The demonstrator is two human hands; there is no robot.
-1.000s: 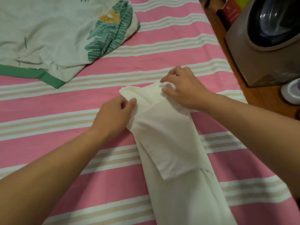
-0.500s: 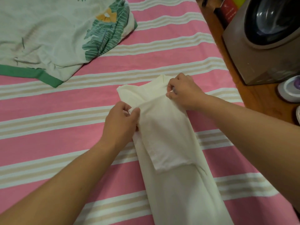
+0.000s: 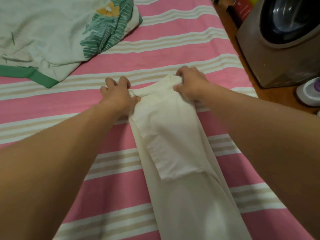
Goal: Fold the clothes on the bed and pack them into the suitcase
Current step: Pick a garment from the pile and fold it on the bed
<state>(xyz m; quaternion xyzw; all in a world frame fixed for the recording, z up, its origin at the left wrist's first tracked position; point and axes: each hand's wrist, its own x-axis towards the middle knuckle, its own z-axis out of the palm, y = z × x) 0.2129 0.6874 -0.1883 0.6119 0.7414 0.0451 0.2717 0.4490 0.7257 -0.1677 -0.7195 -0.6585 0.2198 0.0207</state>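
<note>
A cream-white garment (image 3: 173, 139) lies in a long narrow strip down the middle of the pink striped bed (image 3: 155, 49), with one layer folded over its far half. My left hand (image 3: 117, 97) pinches the far left corner of the strip between thumb and curled fingers. My right hand (image 3: 192, 84) grips the bunched far right corner. Both hands sit at the strip's far end, about a hand's width apart. No suitcase is in view.
A pale green cloth with a leaf print and a green border (image 3: 52, 35) lies crumpled at the far left of the bed. Off the bed's right edge stand a grey machine with a round dark door (image 3: 284, 42) and a white and purple object (image 3: 310, 90) on the wooden floor.
Both hands have slid away from me to the far end of the cream garment. The free flap that stuck out past my hands is now gathered under them.
</note>
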